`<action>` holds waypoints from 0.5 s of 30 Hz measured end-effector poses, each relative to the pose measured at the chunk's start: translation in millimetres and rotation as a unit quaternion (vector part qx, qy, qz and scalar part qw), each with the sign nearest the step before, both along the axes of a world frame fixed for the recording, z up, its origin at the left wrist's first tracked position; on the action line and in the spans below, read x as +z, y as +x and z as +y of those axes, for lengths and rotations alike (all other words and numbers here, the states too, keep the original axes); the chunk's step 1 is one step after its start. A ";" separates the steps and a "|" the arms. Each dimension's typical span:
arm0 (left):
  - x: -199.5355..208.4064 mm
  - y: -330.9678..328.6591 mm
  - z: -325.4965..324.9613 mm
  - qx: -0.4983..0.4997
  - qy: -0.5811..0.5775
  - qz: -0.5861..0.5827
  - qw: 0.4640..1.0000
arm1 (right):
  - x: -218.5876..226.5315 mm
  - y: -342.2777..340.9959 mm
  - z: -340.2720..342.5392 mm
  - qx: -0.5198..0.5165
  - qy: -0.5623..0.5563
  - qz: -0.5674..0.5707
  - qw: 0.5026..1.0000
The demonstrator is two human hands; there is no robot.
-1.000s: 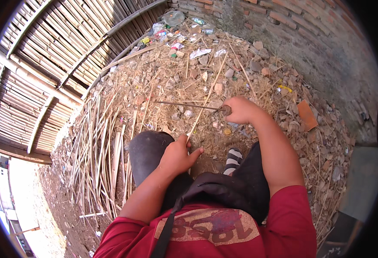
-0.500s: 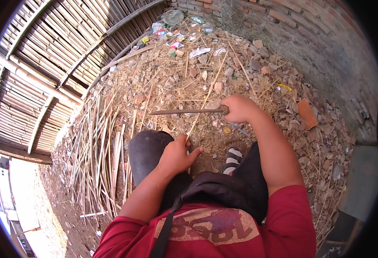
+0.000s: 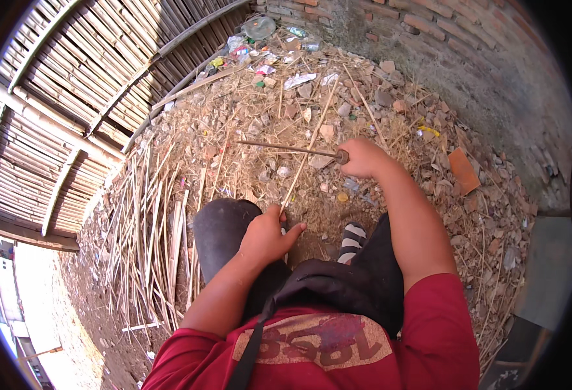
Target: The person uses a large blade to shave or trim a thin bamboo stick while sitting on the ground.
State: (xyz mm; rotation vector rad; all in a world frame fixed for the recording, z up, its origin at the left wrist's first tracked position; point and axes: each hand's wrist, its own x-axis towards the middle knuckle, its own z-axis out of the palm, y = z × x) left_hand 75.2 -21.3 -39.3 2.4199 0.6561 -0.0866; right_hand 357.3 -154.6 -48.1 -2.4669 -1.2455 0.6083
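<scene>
My left hand (image 3: 267, 235) is closed around the near end of a long thin bamboo strip (image 3: 316, 132), close to my left knee, with the thumb held away from it. The strip slants away and slightly right over the rubble. In my closed right hand (image 3: 364, 158) is the handle of a machete (image 3: 284, 147), whose narrow brown blade points left, its edge hard to make out. The blade crosses the strip about midway along; whether they touch I cannot tell.
A heap of split bamboo strips (image 3: 148, 240) lies to the left. Rubble, straw and litter cover the ground ahead. A bamboo-slat panel (image 3: 97, 71) stands at the left, a brick wall (image 3: 455, 58) at the far right. An orange tile piece (image 3: 463, 171) lies right of my right arm.
My right hand has risen slightly away from me. The machete's tip has swung farther away, so the blade now tilts and looks thinner. My left hand and the strip have barely moved.
</scene>
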 end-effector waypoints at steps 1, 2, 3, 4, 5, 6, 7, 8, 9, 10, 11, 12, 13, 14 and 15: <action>-0.3 0.5 -0.4 0.000 0.004 -0.004 1.000 | -4.4 7.0 -2.5 -0.034 0.015 0.009 0.999; -1.1 0.0 -0.5 0.002 0.007 -0.006 1.000 | -5.1 8.7 -3.7 -0.043 0.033 0.002 0.999; 0.0 -0.2 -0.7 0.003 0.007 -0.006 1.000 | -5.6 9.6 -5.4 -0.052 0.052 -0.005 0.997; 1.7 -0.1 -1.2 0.004 0.007 -0.006 1.000 | -5.9 9.7 -6.7 -0.061 0.070 -0.013 0.996; 1.6 -0.2 -1.6 0.005 0.006 -0.004 1.000 | -2.4 5.1 -5.9 -0.044 0.066 -0.026 0.996; 1.4 -0.2 -1.1 0.005 0.008 -0.002 1.000 | 1.1 -0.7 -4.6 -0.027 0.063 -0.040 0.997; 1.3 -0.4 -0.1 0.005 0.010 0.000 1.000 | 5.7 -7.3 -3.0 -0.009 0.060 -0.053 0.997; -0.5 -1.6 -0.3 0.004 0.010 0.002 1.000 | 15.9 -19.0 -0.5 0.024 0.025 -0.051 0.998; -2.0 -2.2 -0.2 0.002 0.009 0.001 1.000 | 29.5 -32.2 3.9 0.059 -0.007 -0.048 0.997; -3.8 -2.9 0.2 0.001 0.009 0.001 1.000 | 35.1 -40.3 6.6 0.093 -0.040 -0.045 0.994; -3.6 -2.5 0.2 -0.003 0.010 -0.001 1.000 | 32.7 -42.3 5.8 0.103 -0.035 -0.056 0.992; -1.9 -1.9 -0.2 -0.003 0.008 0.001 1.000 | 27.4 -36.4 6.1 0.081 -0.026 -0.042 0.995; 0.6 -1.3 -1.0 -0.003 0.007 0.003 1.000 | 19.2 -24.1 5.9 0.060 -0.017 -0.028 0.998; 3.3 -1.4 -1.0 -0.002 0.006 0.004 1.000 | 12.7 -13.4 4.6 0.039 -0.007 -0.015 0.999; 3.3 -1.0 -0.5 -0.004 0.004 0.002 1.000 | 7.7 -4.3 -0.2 -0.007 0.019 0.007 1.000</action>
